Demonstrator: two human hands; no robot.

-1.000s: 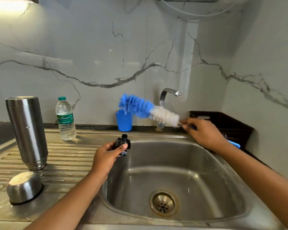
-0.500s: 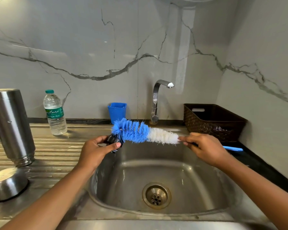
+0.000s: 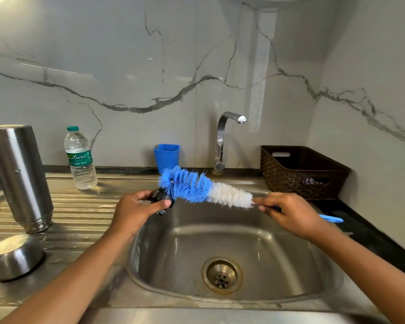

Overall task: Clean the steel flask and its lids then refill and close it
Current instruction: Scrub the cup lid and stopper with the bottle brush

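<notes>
I'm seeing the steel drainboard (image 3: 80,213) carrying the steel flask (image 3: 19,176), standing mouth-down, the steel lid (image 3: 15,259) sitting just before it, and a water bottle (image 3: 81,160) standing behind. A brown basket (image 3: 299,174) is sitting on the black counter (image 3: 360,232).

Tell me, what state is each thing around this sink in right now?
steel flask: uncapped, standing mouth down on the drainboard.
steel outer lid: off, lying mouth down on the drainboard.
black inner lid: off, gripped by the left hand.
bottle brush: held by the right hand, blue bristles against the black inner lid.
water bottle: upright, capped.
tap: no water running.
</notes>
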